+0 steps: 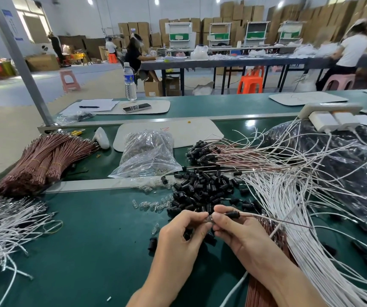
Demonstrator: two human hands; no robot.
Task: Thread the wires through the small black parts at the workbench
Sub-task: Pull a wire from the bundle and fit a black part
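Note:
My left hand [183, 234] and my right hand [236, 231] meet fingertip to fingertip above the green bench [93, 251]. Between them sits a small clear glass bulb [209, 218], pinched by both hands. A small black part [232, 214] sits on the wires just right of my right thumb, and the wire pair [273, 218] runs off to the right. A heap of loose black parts [202, 189] lies just beyond my hands. Several clear bulbs [153, 204] are scattered left of the heap.
White wires [311, 218] fan across the right side, more white wires [7, 227] at the left. Brown wire bundles [43, 160] lie at the far left, finished wired parts [202, 151] behind the heap, a clear bag [147, 154] beside them. People sit at distant tables.

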